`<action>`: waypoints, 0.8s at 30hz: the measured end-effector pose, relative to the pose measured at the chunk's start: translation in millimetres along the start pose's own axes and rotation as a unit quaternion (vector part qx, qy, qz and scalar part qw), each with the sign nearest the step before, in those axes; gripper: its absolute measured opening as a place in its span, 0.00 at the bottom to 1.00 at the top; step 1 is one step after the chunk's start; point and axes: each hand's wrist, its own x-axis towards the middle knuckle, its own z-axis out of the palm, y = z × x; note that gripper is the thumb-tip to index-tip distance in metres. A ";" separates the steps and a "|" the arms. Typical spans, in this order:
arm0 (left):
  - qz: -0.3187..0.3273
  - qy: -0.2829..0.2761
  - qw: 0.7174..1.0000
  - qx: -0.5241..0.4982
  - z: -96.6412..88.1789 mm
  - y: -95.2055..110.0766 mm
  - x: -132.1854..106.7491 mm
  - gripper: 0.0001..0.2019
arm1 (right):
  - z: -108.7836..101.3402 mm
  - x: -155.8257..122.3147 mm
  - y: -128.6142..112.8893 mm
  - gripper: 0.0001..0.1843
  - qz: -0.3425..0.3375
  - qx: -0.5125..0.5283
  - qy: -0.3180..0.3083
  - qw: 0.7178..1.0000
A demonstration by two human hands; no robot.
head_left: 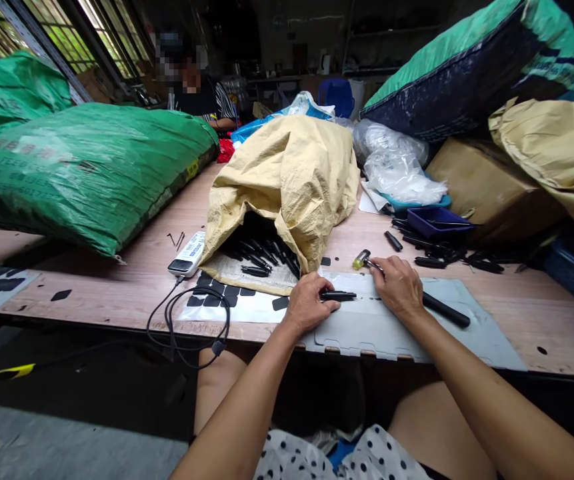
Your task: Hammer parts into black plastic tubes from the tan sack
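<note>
Left hand pinches a pen roughly parallel to the table's front edge; right hand (past its end) grips a hammer.

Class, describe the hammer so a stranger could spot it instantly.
Find the open beige sack on the table. To its right, the person's right hand grips the hammer. Its yellow-green head sets it apart from the loose black pieces nearby.

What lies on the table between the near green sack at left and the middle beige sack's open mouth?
In the head view: a white device with a black cable, and two thin dark pieces beside it.
</note>
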 end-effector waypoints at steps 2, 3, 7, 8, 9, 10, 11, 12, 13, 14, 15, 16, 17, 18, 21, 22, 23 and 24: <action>0.005 0.002 1.000 0.006 2.1 -2.3 1.5 0.10 | 0.0 0.1 -0.4 0.16 -0.004 -0.005 -0.004 1.000; 0.007 0.002 1.000 0.007 2.4 -2.9 2.5 0.09 | 0.0 0.2 -0.6 0.16 -0.005 -0.009 -0.006 1.000; 0.037 0.008 0.999 -0.039 -6.7 7.3 -1.7 0.07 | -0.3 0.9 -1.3 0.16 -0.004 -0.023 -0.011 1.000; 0.053 0.010 0.997 -0.063 -11.2 13.8 -8.1 0.07 | -0.4 1.0 -1.6 0.16 -0.003 -0.024 -0.012 1.000; 0.071 0.006 0.994 -0.087 -15.8 21.3 -17.7 0.07 | -0.6 1.0 -1.8 0.16 -0.002 -0.025 -0.014 1.000; 0.088 -0.008 0.990 -0.109 -19.6 29.1 -30.6 0.08 | -0.8 1.0 -2.1 0.16 -0.002 -0.025 -0.015 1.000; 0.105 -0.036 0.986 -0.125 -22.0 36.0 -46.5 0.10 | -0.9 1.0 -2.4 0.16 -0.001 -0.024 -0.015 1.000; 0.119 -0.077 0.981 -0.134 -22.1 41.1 -64.6 0.12 | -1.1 0.9 -2.6 0.16 0.000 -0.025 -0.014 1.000; 0.128 -0.132 0.974 -0.134 -19.7 43.5 -84.0 0.13 | -1.2 0.9 -3.0 0.16 0.001 -0.026 -0.014 1.000; 0.134 -0.197 0.964 -0.122 -14.4 42.5 -103.4 0.15 | -1.2 0.8 -3.3 0.16 0.001 -0.028 -0.014 1.000; 0.127 -0.258 0.953 -0.098 -6.7 38.0 -121.6 0.15 | -1.2 0.8 -3.7 0.16 0.001 -0.030 -0.014 0.999; 0.095 -0.309 0.944 -0.063 3.2 30.3 -137.5 0.15 | -1.2 0.7 -4.0 0.16 0.001 -0.032 -0.014 0.999; 0.041 -0.349 0.936 -0.027 14.4 20.1 -150.4 0.14 | -1.2 0.7 -4.3 0.15 0.001 -0.033 -0.015 0.999; -0.027 -0.374 0.927 0.010 26.2 8.3 -159.7 0.14 | -1.2 0.7 -4.6 0.15 0.001 -0.034 -0.015 0.999; -0.226 -0.394 0.886 0.094 58.9 -26.3 -167.8 0.15 | -1.4 0.8 -5.2 0.15 0.004 -0.039 -0.016 0.999; -0.270 -0.393 0.872 0.108 67.3 -35.3 -165.4 0.16 | -1.6 0.8 -5.3 0.15 0.006 -0.040 -0.018 0.999; -0.299 -0.393 0.862 0.114 74.2 -42.7 -161.6 0.16 | -1.8 0.9 -5.5 0.16 0.007 -0.040 -0.019 0.999; -0.316 -0.392 0.857 0.114 79.5 -48.7 -157.0 0.17 | -2.1 1.0 -5.7 0.16 0.007 -0.040 -0.020 0.999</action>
